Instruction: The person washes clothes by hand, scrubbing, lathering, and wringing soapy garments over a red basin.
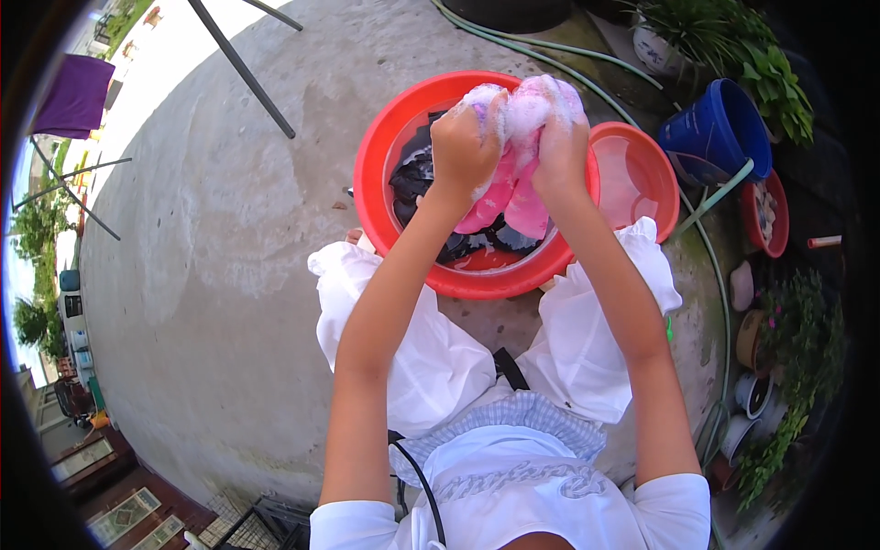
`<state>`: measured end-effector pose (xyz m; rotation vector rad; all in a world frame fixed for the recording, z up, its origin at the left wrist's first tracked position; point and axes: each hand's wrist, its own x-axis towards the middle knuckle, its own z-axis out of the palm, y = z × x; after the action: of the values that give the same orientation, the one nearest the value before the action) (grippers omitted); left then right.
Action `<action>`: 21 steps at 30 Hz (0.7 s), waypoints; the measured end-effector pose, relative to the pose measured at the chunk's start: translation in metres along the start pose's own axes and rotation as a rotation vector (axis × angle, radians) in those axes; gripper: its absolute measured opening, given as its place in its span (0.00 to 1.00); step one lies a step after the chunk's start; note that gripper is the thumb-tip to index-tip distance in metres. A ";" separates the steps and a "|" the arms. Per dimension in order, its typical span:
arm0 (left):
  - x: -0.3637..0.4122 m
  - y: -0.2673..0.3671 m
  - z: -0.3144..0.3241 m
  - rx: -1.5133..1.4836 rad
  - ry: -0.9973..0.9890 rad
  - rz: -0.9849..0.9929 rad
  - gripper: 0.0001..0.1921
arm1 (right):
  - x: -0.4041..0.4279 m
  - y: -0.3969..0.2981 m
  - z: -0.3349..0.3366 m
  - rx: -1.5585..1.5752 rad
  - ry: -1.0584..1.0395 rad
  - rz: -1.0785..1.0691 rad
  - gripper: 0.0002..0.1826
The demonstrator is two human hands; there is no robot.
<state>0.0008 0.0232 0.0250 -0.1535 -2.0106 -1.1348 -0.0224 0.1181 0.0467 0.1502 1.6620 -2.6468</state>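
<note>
Pink patterned cloth (505,189), covered with white suds at its top, is bunched between my two fists. My left hand (467,141) grips one side of it, foam on the fingers. On the other side my right hand (562,148) is closed around the sudsy fabric. The lower folds hang into a large red plastic basin (375,179), which stands on the ground between my knees. Dark wet cloth (412,180) lies in water inside the basin, partly hidden by my forearms and the pink cloth.
A smaller red basin (643,172) with water adjoins on the right. Beyond it stand a blue bucket (715,130), a green hose (718,275) and potted plants (777,89). Grey metal poles (244,69) rest on the concrete (220,275) ahead; purple cloth (75,96) hangs far left.
</note>
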 end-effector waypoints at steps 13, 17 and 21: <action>0.004 0.016 -0.016 -0.991 0.166 -0.952 0.08 | 0.014 0.026 -0.018 -1.286 -0.336 -0.963 0.08; 0.012 0.002 -0.022 -1.301 0.309 -0.921 0.08 | 0.027 0.014 -0.007 -0.693 -0.255 -0.640 0.09; 0.012 0.003 -0.014 -1.038 0.225 -0.896 0.12 | 0.033 0.007 -0.012 -0.127 -0.228 -0.278 0.13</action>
<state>0.0025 0.0110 0.0397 0.3853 -1.0757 -2.5410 -0.0542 0.1272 0.0318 -0.3976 1.8825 -2.6026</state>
